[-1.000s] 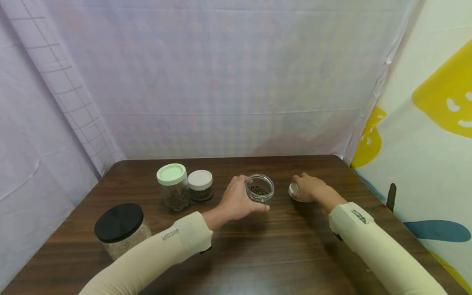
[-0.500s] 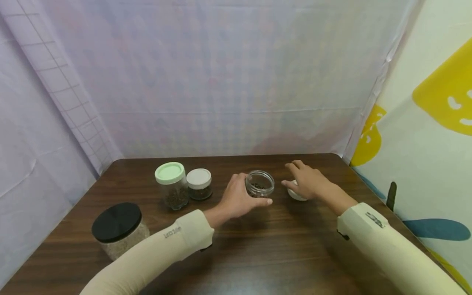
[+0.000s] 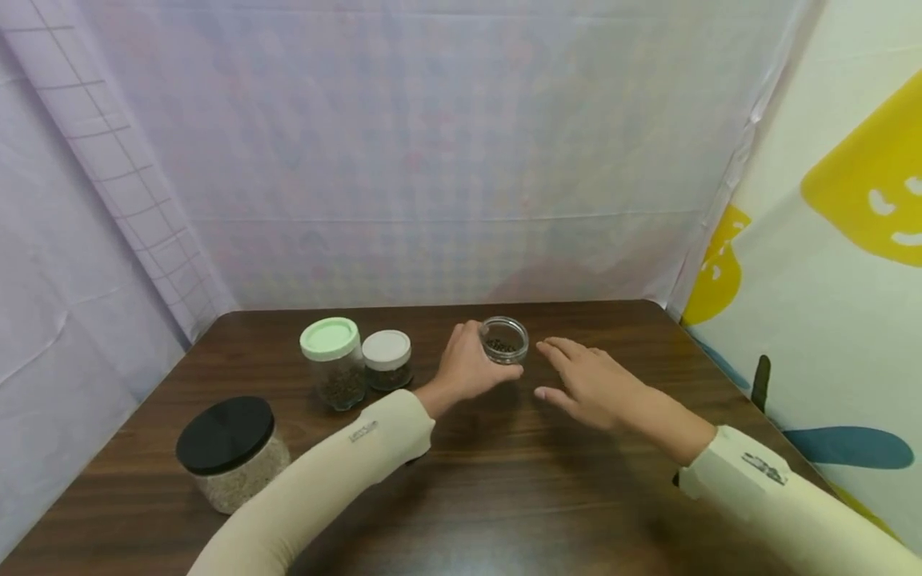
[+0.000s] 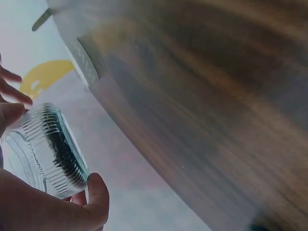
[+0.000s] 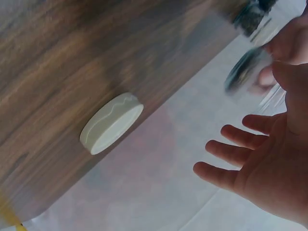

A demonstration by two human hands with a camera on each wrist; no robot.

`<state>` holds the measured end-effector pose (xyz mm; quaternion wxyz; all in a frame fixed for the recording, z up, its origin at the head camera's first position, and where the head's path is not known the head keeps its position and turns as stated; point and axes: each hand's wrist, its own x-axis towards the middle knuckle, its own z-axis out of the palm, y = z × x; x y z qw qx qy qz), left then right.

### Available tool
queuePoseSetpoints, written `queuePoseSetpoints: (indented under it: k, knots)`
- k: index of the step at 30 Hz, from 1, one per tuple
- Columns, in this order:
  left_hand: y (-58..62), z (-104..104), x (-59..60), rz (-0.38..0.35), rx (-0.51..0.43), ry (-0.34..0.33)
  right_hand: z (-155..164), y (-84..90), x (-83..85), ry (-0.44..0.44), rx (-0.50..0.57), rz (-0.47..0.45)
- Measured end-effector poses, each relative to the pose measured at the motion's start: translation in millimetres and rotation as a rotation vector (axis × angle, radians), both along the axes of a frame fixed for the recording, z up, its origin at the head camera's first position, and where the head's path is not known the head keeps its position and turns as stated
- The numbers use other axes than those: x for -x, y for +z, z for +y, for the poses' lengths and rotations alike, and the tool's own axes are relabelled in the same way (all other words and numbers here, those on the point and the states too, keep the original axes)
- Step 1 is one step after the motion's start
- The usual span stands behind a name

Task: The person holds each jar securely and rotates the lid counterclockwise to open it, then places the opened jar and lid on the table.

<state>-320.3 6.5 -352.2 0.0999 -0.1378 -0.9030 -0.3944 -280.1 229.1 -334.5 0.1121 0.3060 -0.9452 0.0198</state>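
Note:
My left hand (image 3: 467, 366) grips a small open glass jar (image 3: 503, 342) from its left side, thumb at the front. Dark round grains lie in the bottom of the jar. In the left wrist view the ribbed glass shows clear of the table. To the right of the jar is my right hand (image 3: 594, 387), fingers extended and spread, a small gap from the rim. A white lid (image 5: 111, 123) lies on the table in the right wrist view; from the head it is hidden behind the right hand.
Left of the hands stand a tall jar with a mint-green lid (image 3: 330, 339) and a short white-lidded jar (image 3: 386, 349). Nearer, a wide jar with a black lid (image 3: 226, 434) holds pale grains. The brown table (image 3: 504, 496) ends at a hanging cloth (image 3: 461, 160).
My right hand has let go of the white lid, leaving it on the table, and moved left towards the jar. My left hand has raised the glass jar slightly, away from me.

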Motion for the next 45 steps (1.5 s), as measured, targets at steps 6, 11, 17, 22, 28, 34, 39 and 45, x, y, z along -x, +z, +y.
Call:
queuePoseSetpoints:
  k: [6, 11, 17, 22, 28, 34, 39, 45]
  knots:
    - [-1.7, 7, 13.7, 0.011, 0.015, 0.041, -6, -1.4, -14.1, 0.044, -0.048, -0.006]
    - [-5.0, 10, 21.1, -0.026, 0.041, 0.075, -11, -0.7, -22.1, 0.068, -0.070, -0.044]
    - [-10.9, 14, 27.1, -0.080, 0.075, 0.049, -18, 0.5, -29.0, 0.096, -0.095, -0.021]
    - [-16.2, 19, 30.3, -0.106, 0.116, 0.050, -22, -0.5, -33.3, 0.107, -0.114, -0.053]
    - [-21.3, 23, 37.1, -0.128, 0.133, 0.059, -21, -2.4, -35.3, 0.111, -0.120, -0.082]
    - [-20.8, 27, 35.9, -0.201, 0.166, 0.063, -22, -2.6, -37.1, 0.126, -0.105, -0.069]
    - [-20.1, 27, 34.0, -0.202, 0.172, 0.052, -25, -1.8, -38.9, 0.135, -0.098, -0.070]
    - [-22.2, 27, 37.9, -0.261, 0.151, 0.042, -23, -2.2, -38.8, 0.135, -0.092, -0.058]
